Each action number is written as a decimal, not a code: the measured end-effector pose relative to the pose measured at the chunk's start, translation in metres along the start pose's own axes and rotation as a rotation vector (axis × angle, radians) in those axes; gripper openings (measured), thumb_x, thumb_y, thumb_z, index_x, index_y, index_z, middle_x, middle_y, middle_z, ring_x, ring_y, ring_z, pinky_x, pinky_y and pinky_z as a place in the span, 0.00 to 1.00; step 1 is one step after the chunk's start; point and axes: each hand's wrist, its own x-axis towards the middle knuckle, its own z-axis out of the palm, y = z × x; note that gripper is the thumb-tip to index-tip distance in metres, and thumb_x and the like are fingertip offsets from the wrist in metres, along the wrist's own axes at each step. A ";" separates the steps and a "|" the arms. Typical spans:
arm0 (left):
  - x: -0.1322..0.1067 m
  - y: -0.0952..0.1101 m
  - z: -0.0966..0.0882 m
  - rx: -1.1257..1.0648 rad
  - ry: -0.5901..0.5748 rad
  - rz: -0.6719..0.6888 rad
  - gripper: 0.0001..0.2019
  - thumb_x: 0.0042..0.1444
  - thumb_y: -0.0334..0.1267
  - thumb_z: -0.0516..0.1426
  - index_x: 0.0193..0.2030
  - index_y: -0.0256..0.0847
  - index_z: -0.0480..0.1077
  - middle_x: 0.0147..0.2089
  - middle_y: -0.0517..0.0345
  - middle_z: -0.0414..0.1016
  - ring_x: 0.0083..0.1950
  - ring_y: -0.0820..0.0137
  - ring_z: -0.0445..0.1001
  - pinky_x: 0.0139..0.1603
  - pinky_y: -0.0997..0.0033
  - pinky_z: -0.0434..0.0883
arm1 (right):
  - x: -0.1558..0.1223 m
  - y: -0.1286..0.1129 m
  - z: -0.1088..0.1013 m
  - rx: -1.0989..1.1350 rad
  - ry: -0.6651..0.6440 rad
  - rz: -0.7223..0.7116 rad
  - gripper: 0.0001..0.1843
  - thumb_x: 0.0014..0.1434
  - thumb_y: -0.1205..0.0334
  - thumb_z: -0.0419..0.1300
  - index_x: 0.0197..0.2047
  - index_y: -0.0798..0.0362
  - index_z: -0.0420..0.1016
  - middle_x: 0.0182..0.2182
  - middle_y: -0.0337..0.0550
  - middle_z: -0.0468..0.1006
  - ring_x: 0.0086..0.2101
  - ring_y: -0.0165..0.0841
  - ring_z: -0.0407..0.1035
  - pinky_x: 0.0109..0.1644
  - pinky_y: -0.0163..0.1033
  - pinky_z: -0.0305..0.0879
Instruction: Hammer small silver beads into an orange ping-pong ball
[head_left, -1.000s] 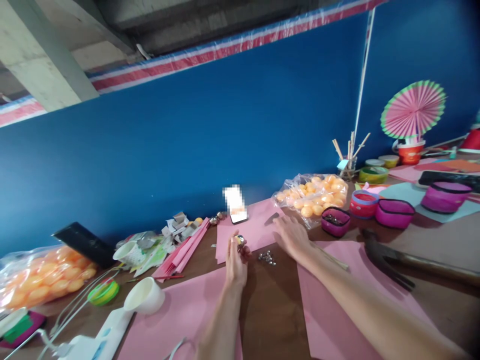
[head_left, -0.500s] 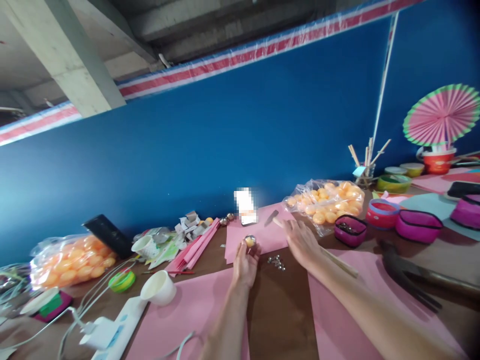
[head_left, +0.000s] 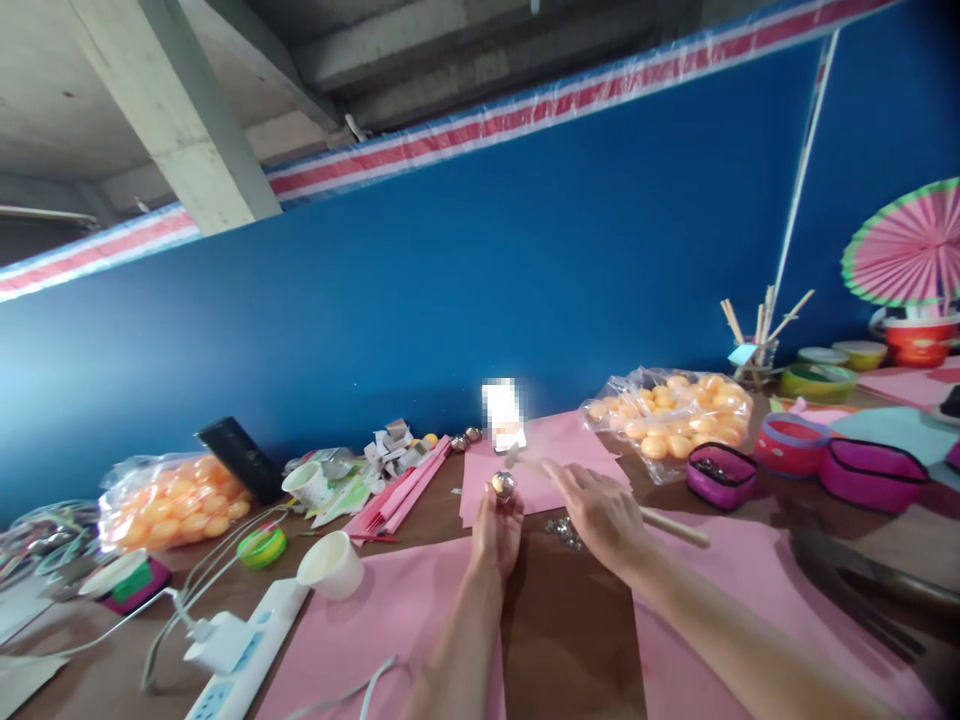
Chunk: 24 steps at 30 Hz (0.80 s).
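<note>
My left hand (head_left: 498, 530) holds a small ball (head_left: 504, 486) upright in its fingertips; silvery, shiny metal covers much of it and a bit of orange shows. Wrapped round the wooden handle of a small hammer (head_left: 673, 526) is my right hand (head_left: 600, 510). The hammer's head is smeared by motion and sits just above and right of the ball; whether they touch I cannot tell. Beside my right hand, a small heap of shiny metal tacks (head_left: 564, 531) lies on the brown table. Pink paper (head_left: 551, 485) lies behind the ball.
A bag of orange balls (head_left: 667, 415) stands behind on the right, another bag (head_left: 176, 505) on the left. A purple pouch (head_left: 721, 475), a large claw hammer (head_left: 862, 575), a white cup (head_left: 331, 565), a power strip (head_left: 247, 650) and a lit phone (head_left: 504, 415) lie around. A blue wall (head_left: 450, 290) closes the back.
The small hammer's head has swung left and down towards the ball as my right hand moved. My left hand keeps holding the ball. The whole view has shifted slightly.
</note>
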 end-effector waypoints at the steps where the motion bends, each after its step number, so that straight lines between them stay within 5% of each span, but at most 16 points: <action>1: 0.000 0.000 0.000 0.005 0.006 0.004 0.07 0.51 0.38 0.55 0.31 0.35 0.68 0.32 0.52 0.71 0.27 0.78 0.68 0.30 0.78 0.69 | -0.001 -0.001 0.002 0.001 -0.010 0.000 0.28 0.56 0.72 0.45 0.60 0.44 0.50 0.34 0.43 0.72 0.31 0.31 0.65 0.34 0.35 0.56; 5: -0.002 0.000 0.000 0.018 -0.014 0.002 0.08 0.51 0.38 0.55 0.31 0.34 0.68 0.30 0.53 0.71 0.26 0.78 0.67 0.29 0.77 0.68 | -0.002 -0.002 0.007 -0.020 -0.078 -0.034 0.32 0.54 0.73 0.46 0.60 0.42 0.48 0.32 0.40 0.72 0.27 0.30 0.65 0.29 0.34 0.55; 24: -0.006 -0.001 0.003 0.052 -0.039 0.035 0.09 0.48 0.39 0.57 0.32 0.34 0.68 0.29 0.55 0.70 0.25 0.78 0.67 0.28 0.77 0.67 | -0.003 -0.003 0.008 -0.041 0.017 -0.023 0.30 0.55 0.72 0.47 0.60 0.45 0.50 0.32 0.41 0.72 0.29 0.28 0.66 0.30 0.31 0.56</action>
